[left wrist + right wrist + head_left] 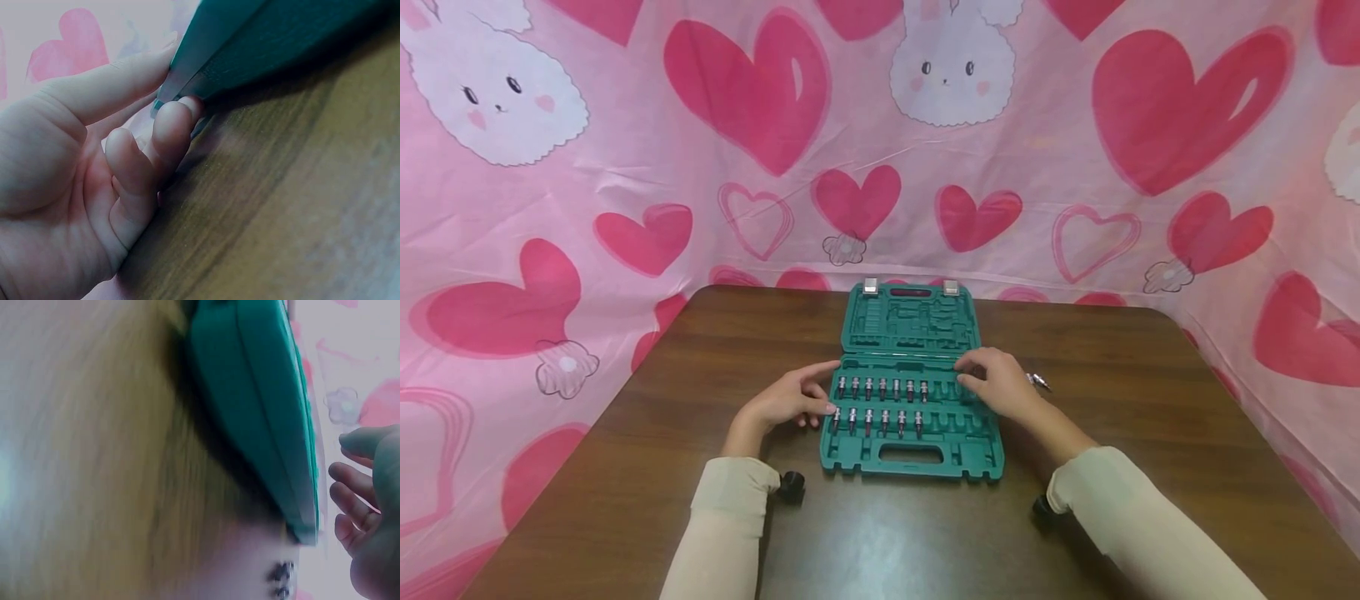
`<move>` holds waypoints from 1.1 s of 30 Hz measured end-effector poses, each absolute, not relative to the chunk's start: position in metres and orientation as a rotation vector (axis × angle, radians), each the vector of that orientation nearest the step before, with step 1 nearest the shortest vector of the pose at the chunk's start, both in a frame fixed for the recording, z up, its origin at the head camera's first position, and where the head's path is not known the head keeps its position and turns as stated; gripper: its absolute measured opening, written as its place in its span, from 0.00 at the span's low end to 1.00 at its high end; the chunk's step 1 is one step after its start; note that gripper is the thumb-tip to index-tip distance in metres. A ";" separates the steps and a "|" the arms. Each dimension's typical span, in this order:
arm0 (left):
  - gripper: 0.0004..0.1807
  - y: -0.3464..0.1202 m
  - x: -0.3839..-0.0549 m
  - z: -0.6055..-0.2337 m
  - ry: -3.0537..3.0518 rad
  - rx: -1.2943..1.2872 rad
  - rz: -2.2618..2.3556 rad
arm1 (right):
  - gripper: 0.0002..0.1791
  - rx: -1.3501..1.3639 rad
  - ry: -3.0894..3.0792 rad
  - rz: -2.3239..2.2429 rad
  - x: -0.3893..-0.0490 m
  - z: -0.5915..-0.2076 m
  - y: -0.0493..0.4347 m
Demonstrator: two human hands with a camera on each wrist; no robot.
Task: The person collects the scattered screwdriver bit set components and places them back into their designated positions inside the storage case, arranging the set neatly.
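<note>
There was the left hand (pixel 786 400), thumb and forefinger spread wide, both touching the left edge of the green case (pixel 848 454), its other fingers loosely bent! Opposite, the right hand (pixel 1000 383) hung over the right end of the upper row, thumb and forefinger curved with a narrow gap between; whether a fingertip touched a slot, I could not tell. And between the hands, what a line-up: seven upper bits (pixel 882 388), six lower bits (pixel 885 422), all toward the left, with bare slots to their right! The case lay open on the brown table (pixel 887 542), handle side nearest the person, its lid (pixel 857 329) folded back beyond, two silver latches (pixel 870 287) at the far edge. Just past the right hand lay small loose metal pieces (pixel 1039 382), blurred in the right wrist view. Pale sleeves (pixel 722 517) framed the near side, and behind everything ran a pink backdrop (pixel 647 150) of hearts and rabbits
</note>
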State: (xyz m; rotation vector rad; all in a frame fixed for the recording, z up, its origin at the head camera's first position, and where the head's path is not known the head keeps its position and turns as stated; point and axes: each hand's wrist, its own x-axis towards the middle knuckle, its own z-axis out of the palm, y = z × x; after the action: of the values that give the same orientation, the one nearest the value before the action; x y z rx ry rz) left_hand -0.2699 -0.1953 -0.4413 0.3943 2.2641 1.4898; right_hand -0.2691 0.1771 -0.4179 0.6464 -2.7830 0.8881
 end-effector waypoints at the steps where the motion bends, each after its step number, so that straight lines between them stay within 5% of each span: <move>1: 0.40 -0.195 -0.270 -0.441 2.264 0.394 1.490 | 0.08 0.637 -2.781 0.879 -0.270 -0.418 0.181; 33: 0.40 -0.196 -0.271 -0.444 2.254 0.394 1.503 | 0.12 0.413 -2.800 0.645 -0.274 -0.436 0.265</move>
State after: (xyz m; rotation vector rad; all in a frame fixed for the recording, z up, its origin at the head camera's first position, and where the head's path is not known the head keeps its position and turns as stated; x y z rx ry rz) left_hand -0.2713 -0.1959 -0.4438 0.3943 2.2543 1.5026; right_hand -0.2736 0.2646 -0.4356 0.4131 -2.8005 0.6448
